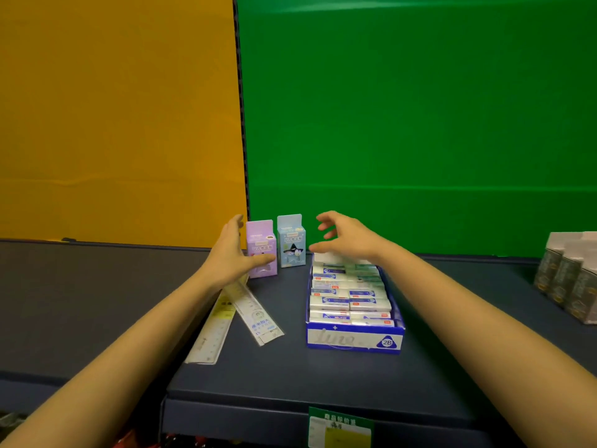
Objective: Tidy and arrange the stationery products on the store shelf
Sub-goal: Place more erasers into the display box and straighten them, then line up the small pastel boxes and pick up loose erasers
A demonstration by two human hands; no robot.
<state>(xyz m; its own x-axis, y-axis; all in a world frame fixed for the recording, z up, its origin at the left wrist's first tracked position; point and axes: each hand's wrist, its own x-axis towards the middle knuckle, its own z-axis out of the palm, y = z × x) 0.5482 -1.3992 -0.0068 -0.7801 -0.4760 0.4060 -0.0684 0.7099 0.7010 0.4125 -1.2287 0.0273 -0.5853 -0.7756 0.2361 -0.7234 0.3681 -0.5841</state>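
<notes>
1. The shelf [290,376] spans the lower half of the frame, with a price tag [339,428] on its front edge at bottom centre.
2. A display box [353,342] sits just right of centre, with erasers [349,299] lying in it in rows.
3. Behind and left of it two cartons stand upright: the left small box [263,234], and the right small box [291,242] just beside it.
4. In front of the left small box lie the left ruler [213,331] and the right ruler [255,310], meeting at their far ends.
5. Stacked packs [568,279] stand at the right edge, well apart from the display box.
6. The left hand [231,253] is against the left small box's left side. The right hand [345,237] is above the display box's far end.
</notes>
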